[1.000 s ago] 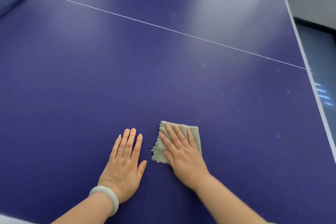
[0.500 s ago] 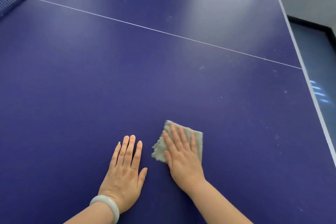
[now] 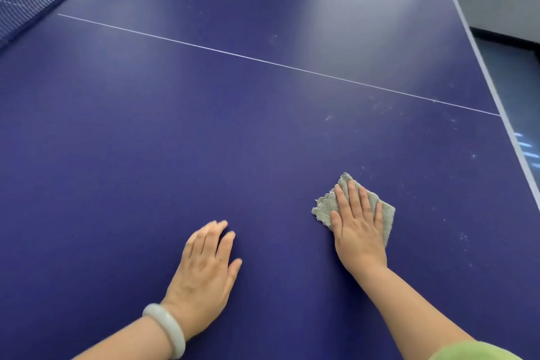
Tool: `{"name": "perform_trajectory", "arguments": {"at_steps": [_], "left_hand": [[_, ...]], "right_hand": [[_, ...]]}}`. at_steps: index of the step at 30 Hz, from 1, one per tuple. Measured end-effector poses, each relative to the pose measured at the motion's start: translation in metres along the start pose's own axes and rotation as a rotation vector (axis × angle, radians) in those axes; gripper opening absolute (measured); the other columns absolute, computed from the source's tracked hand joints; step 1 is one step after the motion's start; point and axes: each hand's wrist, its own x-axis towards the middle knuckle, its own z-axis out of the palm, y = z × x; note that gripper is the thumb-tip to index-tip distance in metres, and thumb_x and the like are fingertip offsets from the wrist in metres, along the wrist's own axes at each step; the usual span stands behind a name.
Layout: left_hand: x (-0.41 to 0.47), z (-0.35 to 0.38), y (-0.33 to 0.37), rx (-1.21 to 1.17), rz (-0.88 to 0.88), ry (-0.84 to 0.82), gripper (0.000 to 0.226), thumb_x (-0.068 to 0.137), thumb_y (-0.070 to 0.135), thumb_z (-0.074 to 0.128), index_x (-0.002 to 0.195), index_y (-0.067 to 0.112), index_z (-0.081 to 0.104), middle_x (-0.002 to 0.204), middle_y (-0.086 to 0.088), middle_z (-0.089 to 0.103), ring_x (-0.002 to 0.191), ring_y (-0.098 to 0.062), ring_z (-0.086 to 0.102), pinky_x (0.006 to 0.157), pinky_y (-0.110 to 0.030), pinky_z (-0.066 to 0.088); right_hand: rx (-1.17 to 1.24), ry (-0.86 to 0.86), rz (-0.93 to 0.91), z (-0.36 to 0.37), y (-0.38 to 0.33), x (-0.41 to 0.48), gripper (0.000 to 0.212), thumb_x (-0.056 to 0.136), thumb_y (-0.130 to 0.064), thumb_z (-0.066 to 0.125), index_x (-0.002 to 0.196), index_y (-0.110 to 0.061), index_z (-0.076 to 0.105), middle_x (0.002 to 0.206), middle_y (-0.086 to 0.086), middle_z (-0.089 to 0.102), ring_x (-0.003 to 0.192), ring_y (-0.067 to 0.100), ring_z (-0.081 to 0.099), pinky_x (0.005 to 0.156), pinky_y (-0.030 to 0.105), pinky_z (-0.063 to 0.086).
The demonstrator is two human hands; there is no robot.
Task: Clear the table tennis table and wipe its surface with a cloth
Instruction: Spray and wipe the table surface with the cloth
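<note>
The right hand [image 3: 358, 225] lies flat on the cloth [image 3: 324, 207], fingers straight, pressing rather than gripping. The left hand [image 3: 204, 269] rests open on the table [image 3: 175, 140], near and left. Wiping well means even palm weight and overlapping sweeps right toward the pale specks [image 3: 463, 237]. The cloth sits near, right of centre, one corner pointing far. Its long axis probably follows the fingers, but the hand covers much of it.
</note>
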Motion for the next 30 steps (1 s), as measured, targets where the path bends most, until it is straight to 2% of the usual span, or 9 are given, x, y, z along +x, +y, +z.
{"name": "perform_trajectory", "arguments": {"at_steps": [4, 7, 10, 15, 18, 20, 24, 27, 30], "left_hand": [[0.098, -0.008, 0.002, 0.041, -0.106, 0.013, 0.059, 0.099, 0.041, 0.031, 0.137, 0.001, 0.052, 0.145, -0.022, 0.043, 0.137, -0.039, 0.04, 0.113, -0.049, 0.026], [0.163, -0.008, 0.013, 0.062, -0.264, -0.065, 0.066, 0.103, 0.048, 0.021, 0.157, 0.012, 0.01, 0.163, -0.017, 0.004, 0.151, -0.033, 0.001, 0.123, -0.047, 0.004], [0.202, -0.003, 0.024, 0.034, -0.408, -0.061, 0.067, 0.101, 0.053, 0.01, 0.156, 0.019, -0.007, 0.163, -0.014, -0.012, 0.151, -0.031, -0.012, 0.122, -0.049, -0.005], [0.207, 0.008, 0.028, 0.04, -0.451, 0.04, 0.065, 0.101, 0.05, 0.009, 0.157, 0.02, -0.001, 0.164, -0.014, -0.003, 0.151, -0.032, -0.007, 0.122, -0.052, -0.001], [0.208, 0.008, 0.028, 0.051, -0.463, 0.037, 0.067, 0.098, 0.048, 0.002, 0.158, 0.019, 0.0, 0.164, -0.014, -0.001, 0.152, -0.032, -0.006, 0.121, -0.052, -0.001], [0.209, 0.011, 0.029, 0.064, -0.47, 0.037, 0.07, 0.094, 0.048, -0.001, 0.158, 0.019, 0.005, 0.164, -0.014, 0.004, 0.152, -0.032, -0.002, 0.121, -0.052, 0.001], [0.212, 0.016, 0.027, 0.078, -0.468, 0.081, 0.064, 0.098, 0.044, 0.016, 0.154, 0.015, 0.028, 0.159, -0.018, 0.025, 0.149, -0.035, 0.016, 0.12, -0.054, 0.01], [0.213, 0.023, 0.023, 0.081, -0.442, 0.165, 0.056, 0.1, 0.036, 0.029, 0.148, 0.01, 0.04, 0.153, -0.022, 0.035, 0.145, -0.038, 0.026, 0.118, -0.057, 0.016], [0.213, 0.028, 0.022, 0.072, -0.431, 0.243, 0.061, 0.097, 0.04, 0.028, 0.145, 0.007, 0.045, 0.15, -0.025, 0.039, 0.142, -0.04, 0.03, 0.116, -0.057, 0.016]], "right_hand": [[0.0, 0.043, -0.013, 0.001, 0.002, 0.0, 0.059, 0.099, -0.046, -0.005, 0.157, -0.032, -0.004, 0.164, -0.009, -0.013, 0.15, 0.011, -0.018, 0.121, 0.045, -0.008], [0.002, 0.046, -0.021, 0.004, 0.003, 0.001, 0.059, 0.101, -0.046, -0.005, 0.158, -0.029, 0.002, 0.166, -0.007, -0.006, 0.152, 0.015, -0.009, 0.121, 0.047, -0.003], [0.0, 0.034, -0.064, 0.001, 0.009, 0.005, 0.057, 0.104, -0.043, 0.002, 0.158, -0.027, 0.011, 0.166, -0.005, 0.002, 0.153, 0.018, 0.001, 0.119, 0.047, 0.003], [0.004, -0.001, -0.241, -0.011, 0.038, 0.029, 0.057, 0.102, -0.045, 0.002, 0.157, -0.034, 0.005, 0.165, -0.014, -0.008, 0.151, 0.01, -0.01, 0.12, 0.042, -0.004], [0.047, 0.016, 0.101, -0.014, 0.053, 0.06, 0.068, 0.09, -0.051, -0.015, 0.155, -0.034, -0.008, 0.161, -0.013, -0.021, 0.148, 0.008, -0.023, 0.122, 0.042, -0.009], [0.025, 0.069, 0.297, -0.009, 0.039, 0.073, 0.07, 0.089, -0.048, -0.015, 0.156, -0.03, -0.007, 0.164, -0.005, -0.016, 0.15, 0.013, -0.015, 0.122, 0.047, -0.003], [0.049, 0.108, -0.097, -0.005, -0.032, 0.077, 0.058, 0.1, -0.039, 0.025, 0.155, -0.022, 0.026, 0.164, 0.003, 0.02, 0.151, 0.023, 0.017, 0.115, 0.051, 0.015], [0.027, -0.008, -0.371, -0.018, -0.031, 0.086, 0.056, 0.103, -0.045, 0.02, 0.157, -0.033, 0.014, 0.166, -0.009, 0.005, 0.152, 0.013, 0.0, 0.118, 0.044, 0.002], [0.114, -0.03, -0.191, -0.025, 0.027, 0.113, 0.062, 0.093, -0.054, -0.005, 0.154, -0.041, -0.005, 0.159, -0.02, -0.023, 0.147, 0.004, -0.024, 0.12, 0.04, -0.015]]}}
